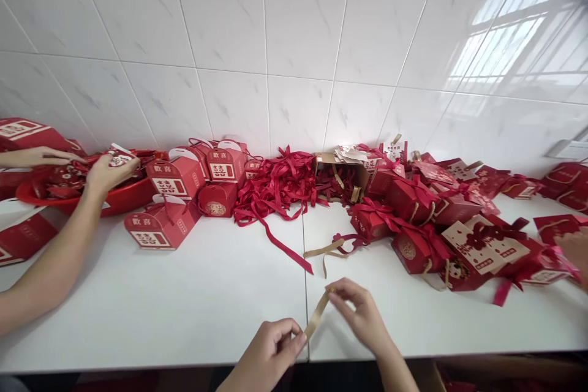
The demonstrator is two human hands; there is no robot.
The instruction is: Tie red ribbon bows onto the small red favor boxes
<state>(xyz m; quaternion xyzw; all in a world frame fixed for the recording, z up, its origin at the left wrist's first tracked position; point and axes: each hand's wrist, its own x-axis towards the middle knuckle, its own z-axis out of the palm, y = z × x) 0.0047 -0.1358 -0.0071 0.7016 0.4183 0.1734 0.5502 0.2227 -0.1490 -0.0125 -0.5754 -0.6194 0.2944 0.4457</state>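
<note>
Near the table's front edge, a short gold ribbon (316, 316) stretches between my two hands. Its lower end is pinched between the thumb and fingers of my left hand (271, 349). My right hand (361, 312) pinches the upper end, where a small gold bit shows at the fingertips. Just beyond, loose gold ribbon strips (325, 248) lie on the white table (184, 306). A long red ribbon tail (289, 248) runs toward me from a tangled heap of red ribbons (285, 187).
Red gift boxes (168, 220) stand left of the ribbons. Ribbon-tied boxes (413, 196) crowd the right, where another person's hand (574, 251) shows. Far left, another person's hands (110, 171) work over a red basin (124, 196). A cardboard box (361, 177) stands at the tiled wall.
</note>
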